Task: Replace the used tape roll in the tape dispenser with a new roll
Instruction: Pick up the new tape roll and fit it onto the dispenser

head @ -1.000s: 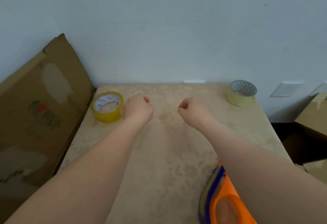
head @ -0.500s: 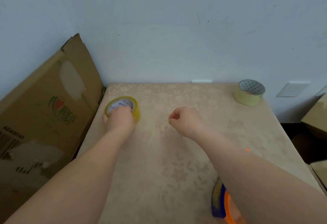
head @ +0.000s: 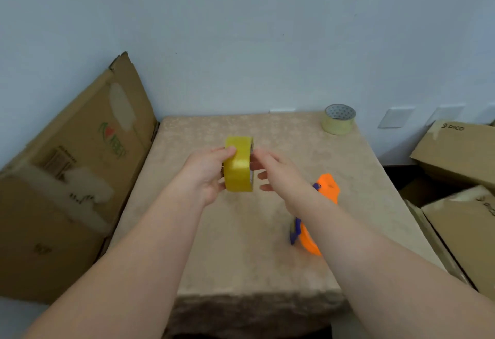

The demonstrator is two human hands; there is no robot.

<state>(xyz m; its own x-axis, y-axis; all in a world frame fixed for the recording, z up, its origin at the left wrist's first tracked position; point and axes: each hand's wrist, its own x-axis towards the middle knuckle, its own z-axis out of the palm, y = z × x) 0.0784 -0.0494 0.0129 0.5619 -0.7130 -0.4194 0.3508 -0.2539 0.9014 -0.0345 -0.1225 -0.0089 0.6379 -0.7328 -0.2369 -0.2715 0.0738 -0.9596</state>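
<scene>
Head view: the yellow tape roll point(head: 238, 164) is held on edge above the table point(head: 241, 231), clear of its surface, with the left hand point(head: 207, 175) gripping it from the left, thumb over the top rim and fingers curled under the bottom. The right hand point(head: 276, 169) sits just right of the roll with fingers spread loosely open; its fingertips point(head: 257, 154) reach the roll's right face, though whether they actually press on it cannot be told.

This roll is thick, glossy and bright yellow, its broad band facing the camera and its core turned sideways.

Right of the roll and nearer the camera, the orange and blue tape dispenser point(head: 326, 186) lies on the table, partly hidden behind the right forearm. Beyond the roll, at the table's far right corner, a pale tape roll point(head: 338, 120) lies flat. A mottled beige cloth covers the table. Left of it a flattened cardboard box point(head: 80, 164) leans against the pale blue wall point(head: 241, 30); right of it stand more cardboard boxes point(head: 460, 156).
</scene>
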